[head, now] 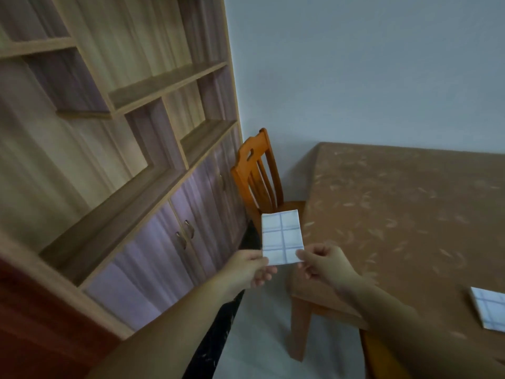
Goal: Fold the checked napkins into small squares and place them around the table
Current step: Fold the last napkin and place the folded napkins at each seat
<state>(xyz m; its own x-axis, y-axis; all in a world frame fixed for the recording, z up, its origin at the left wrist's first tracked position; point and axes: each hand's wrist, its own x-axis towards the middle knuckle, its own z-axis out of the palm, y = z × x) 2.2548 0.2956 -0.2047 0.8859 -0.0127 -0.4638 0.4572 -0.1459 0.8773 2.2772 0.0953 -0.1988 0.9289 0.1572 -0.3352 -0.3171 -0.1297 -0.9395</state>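
Note:
A folded white napkin with blue check lines (pixel 282 236) is held upright in the air, just left of the table's near-left corner. My left hand (pixel 250 268) pinches its lower left corner. My right hand (pixel 323 265) pinches its lower right corner. A second folded checked napkin (pixel 489 309) lies flat on the brown patterned tablecloth of the table (pixel 396 214), at the right edge of the view and partly cut off.
An orange wooden chair (pixel 257 173) stands at the table's left side near the wall. Another wooden chair (pixel 303 324) stands below my right arm. A tall wooden shelf unit with purple cabinet doors (pixel 164 242) fills the left.

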